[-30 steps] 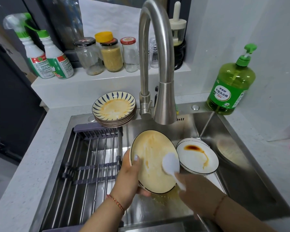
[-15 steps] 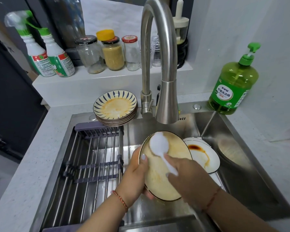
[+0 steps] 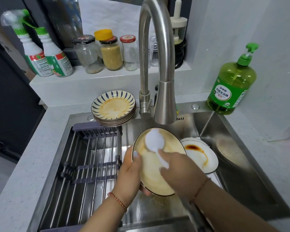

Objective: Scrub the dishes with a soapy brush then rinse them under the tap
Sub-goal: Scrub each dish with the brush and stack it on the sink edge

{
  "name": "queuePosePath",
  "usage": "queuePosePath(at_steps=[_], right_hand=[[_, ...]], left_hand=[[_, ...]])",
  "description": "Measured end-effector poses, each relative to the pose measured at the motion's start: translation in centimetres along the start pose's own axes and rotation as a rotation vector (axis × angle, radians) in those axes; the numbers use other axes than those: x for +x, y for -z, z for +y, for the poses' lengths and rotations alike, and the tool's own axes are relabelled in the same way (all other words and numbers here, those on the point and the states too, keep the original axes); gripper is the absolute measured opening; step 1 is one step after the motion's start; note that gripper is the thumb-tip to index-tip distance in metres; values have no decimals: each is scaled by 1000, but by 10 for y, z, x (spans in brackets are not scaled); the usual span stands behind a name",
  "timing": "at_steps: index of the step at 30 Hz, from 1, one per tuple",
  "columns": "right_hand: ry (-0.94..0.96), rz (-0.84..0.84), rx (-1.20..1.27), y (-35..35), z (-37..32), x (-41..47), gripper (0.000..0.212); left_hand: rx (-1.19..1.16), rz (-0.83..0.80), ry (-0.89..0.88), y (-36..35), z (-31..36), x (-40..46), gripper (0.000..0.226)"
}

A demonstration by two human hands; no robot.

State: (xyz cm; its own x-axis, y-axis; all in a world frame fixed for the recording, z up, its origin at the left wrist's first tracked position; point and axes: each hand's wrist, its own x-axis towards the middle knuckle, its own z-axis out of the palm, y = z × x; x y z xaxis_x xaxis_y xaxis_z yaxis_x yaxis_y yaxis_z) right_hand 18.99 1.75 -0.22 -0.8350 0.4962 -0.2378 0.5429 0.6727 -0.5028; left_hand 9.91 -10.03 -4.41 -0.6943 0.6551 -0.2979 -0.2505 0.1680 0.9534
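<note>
My left hand [image 3: 129, 174] grips the left rim of a black-rimmed plate [image 3: 151, 174] smeared with yellow sauce, held tilted over the sink below the tap [image 3: 164, 104]. My right hand [image 3: 179, 171] holds the handle of a white round brush [image 3: 154, 142], whose head presses on the plate's upper part. A second white plate [image 3: 201, 158] with a brown sauce stain lies in the sink just to the right. A stack of blue-patterned dirty plates [image 3: 113, 108] sits on the sink's back ledge, left of the tap. No water runs from the tap.
A metal drying rack [image 3: 90, 164] spans the sink's left half. A green dish-soap pump bottle [image 3: 231, 84] stands at the back right corner. Jars [image 3: 110, 52] and two spray bottles [image 3: 47, 59] line the shelf behind. The sink's right wall [image 3: 241, 164] is bare steel.
The brush head has moved from the plate's lower right up to its top left. My right hand has come over the plate, which now covers more of the stained plate behind it.
</note>
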Motion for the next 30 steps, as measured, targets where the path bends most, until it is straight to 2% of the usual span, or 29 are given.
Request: queuePosePath(at_steps=[3,5,7,11,16,19,24,26,28,30], right_hand=[[-73,-109,-266,11,15,6,47],[-31,-219,-295,6,11,-9,43],[39,-268,-140,-4,0,-25,41],[113,-176,356,-4,-21,-33,40],[55,-42,802,30,-18,-50,50],[0,31,861,40,-6,-55,50],[-101,-24,869,31,9,-55,46],[-156,-51,923,22,17,-53,45],[-217,-83,986,15,26,-52,42],[-268,-101,1014,10,36,-49,42]], left_hand=[[-12,53,-54,8,5,1,43],[4,107,-104,16,9,6,42],[22,150,-125,21,10,10,44],[-84,294,-22,23,9,19,39],[-195,436,-72,43,31,38,38],[-283,530,-41,61,45,56,43],[-362,686,49,85,60,109,49],[-408,757,138,95,60,135,52],[-363,846,214,102,61,155,53],[-193,948,243,104,66,170,58]])
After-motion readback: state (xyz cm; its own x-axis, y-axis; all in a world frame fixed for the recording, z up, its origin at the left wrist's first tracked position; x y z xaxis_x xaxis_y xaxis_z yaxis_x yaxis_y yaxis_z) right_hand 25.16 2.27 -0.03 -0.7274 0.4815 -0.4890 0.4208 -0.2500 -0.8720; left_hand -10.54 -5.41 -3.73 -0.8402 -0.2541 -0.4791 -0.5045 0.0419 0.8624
